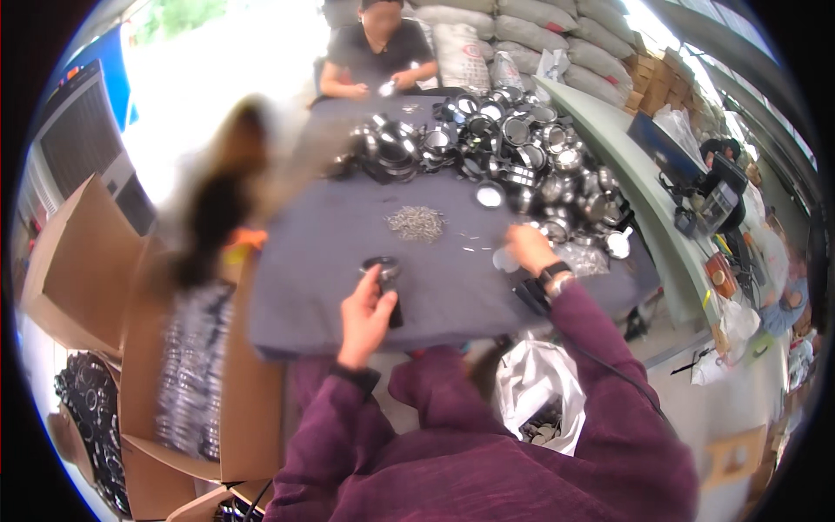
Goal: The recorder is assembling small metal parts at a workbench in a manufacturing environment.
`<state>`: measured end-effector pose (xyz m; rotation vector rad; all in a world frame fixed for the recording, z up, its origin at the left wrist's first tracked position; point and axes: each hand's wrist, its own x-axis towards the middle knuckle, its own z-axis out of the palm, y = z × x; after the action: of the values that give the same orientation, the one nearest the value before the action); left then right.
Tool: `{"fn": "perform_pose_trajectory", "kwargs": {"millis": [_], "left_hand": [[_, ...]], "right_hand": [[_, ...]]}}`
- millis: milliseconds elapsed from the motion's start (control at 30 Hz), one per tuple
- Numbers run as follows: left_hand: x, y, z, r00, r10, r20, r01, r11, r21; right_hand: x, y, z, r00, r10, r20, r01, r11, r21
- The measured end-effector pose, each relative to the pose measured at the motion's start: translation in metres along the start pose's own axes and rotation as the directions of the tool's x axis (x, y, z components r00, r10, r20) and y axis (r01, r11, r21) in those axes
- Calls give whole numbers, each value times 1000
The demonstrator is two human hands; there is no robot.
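My left hand (364, 320) is closed around a black part with a round, cup-like top and a handle-like lower piece (383, 264), above the front of the grey-covered table (304, 252). To its right, my right hand (529, 247) has its fingers curled together, slightly blurred. A pale round disc (504, 259) shows at its fingertips. A heap of small metal pins (416, 224) lies between and beyond my hands, with a few loose pins (474, 249) nearer the right one. Beyond them, shiny round metal parts with black fittings (513, 130) are piled up.
Across the table sits a person (378, 56) handling a shiny part. A blurred person (230, 183) is at the left, near an open carton (252, 374) of clear-wrapped parts. A white bag (561, 370) with discs hangs below the front edge. A pale green panel (626, 157) borders the right.
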<state>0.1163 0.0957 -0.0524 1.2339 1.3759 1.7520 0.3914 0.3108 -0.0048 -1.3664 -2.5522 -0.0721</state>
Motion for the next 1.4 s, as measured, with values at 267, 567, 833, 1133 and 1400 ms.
{"fn": "perform_pose_trajectory", "kwargs": {"millis": [267,567,833,1133,1400], "left_hand": [[-1,3,-3,999,-36,23,38,997,-61],[5,10,-2,995,-70,73,81,982,-169],[6,18,5,982,-183,42,188,970,-156],[3,-6,0,999,-50,16,51,996,-73],[3,3,0,998,-50,50,59,976,-207]], "right_hand": [[-33,-62,-13,902,-282,-327,273,959,-76],[-92,-112,5,834,-538,-125,545,838,34],[-95,-121,5,940,-213,-267,285,919,271],[-84,-139,6,885,-369,-283,311,922,-228],[-28,-181,-17,762,-261,-592,550,743,380]]}}
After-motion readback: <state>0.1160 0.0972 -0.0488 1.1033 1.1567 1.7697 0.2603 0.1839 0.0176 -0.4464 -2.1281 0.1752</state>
